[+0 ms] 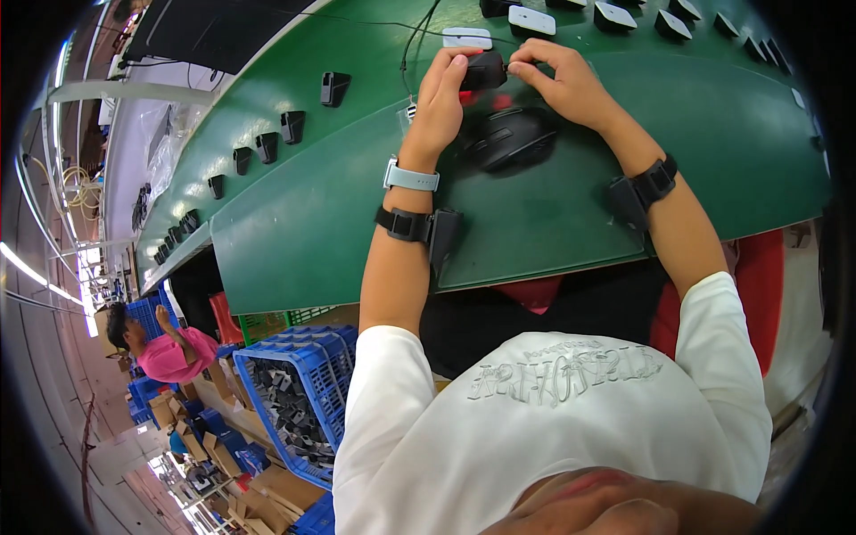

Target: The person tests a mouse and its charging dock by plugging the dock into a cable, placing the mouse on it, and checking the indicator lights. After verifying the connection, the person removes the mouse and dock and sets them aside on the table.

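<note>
At the far side of the green table [330, 196], my left hand [439, 102] is closed around a small black box-shaped device [484, 71]. My right hand [571, 85] has its thumb and forefinger pinched at the device's right end; what lies between those fingertips is too small to make out. Beside my left wrist, a thin black cable [404, 67] hangs down to a small metal-coloured end [411, 111]. Below my hands a dark, blurred shape [510, 140] shows on the glossy surface, either a reflection or an object; I cannot tell which.
White-topped black devices [532, 20] stand along the far edge. Several black wedge-shaped pieces [292, 127] line the table's left side. A blue crate [290, 343] full of dark parts stands at lower left. Farther back is a person in a pink shirt [178, 357].
</note>
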Available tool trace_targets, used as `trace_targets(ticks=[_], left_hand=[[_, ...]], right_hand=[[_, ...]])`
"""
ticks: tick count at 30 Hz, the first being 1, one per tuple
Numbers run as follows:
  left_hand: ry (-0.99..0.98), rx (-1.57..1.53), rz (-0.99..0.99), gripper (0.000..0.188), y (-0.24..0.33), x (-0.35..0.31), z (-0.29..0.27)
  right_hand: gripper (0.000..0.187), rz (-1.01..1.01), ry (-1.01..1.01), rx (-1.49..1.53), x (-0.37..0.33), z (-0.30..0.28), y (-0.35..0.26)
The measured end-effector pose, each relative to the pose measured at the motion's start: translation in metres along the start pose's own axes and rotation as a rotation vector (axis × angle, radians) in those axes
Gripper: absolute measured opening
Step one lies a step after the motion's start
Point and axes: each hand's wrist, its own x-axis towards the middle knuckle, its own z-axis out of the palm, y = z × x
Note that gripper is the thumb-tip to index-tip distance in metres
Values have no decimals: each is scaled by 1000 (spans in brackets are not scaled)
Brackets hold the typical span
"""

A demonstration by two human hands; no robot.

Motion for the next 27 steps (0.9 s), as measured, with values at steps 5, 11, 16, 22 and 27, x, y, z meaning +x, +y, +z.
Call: trace_targets(ticks=[5,11,16,22,27], left_hand=[[121,-378,25,28,-15,10,-17],[296,-831,-30,30,-6,4,-26],[233,-877,46,38,4,3,-16],[154,-609,167,9,-29,5,-26],[139,-304,212,28,-2,0,6]], right_hand=[[52,-372,269,-260,1,-12,-23],[78,-290,-459,-256,-12,1,-25],[69,0,-339,153,-8,-3,-12],[57,110,151,1042,5,4,-5],[63,124,126,846,2,3,-8]])
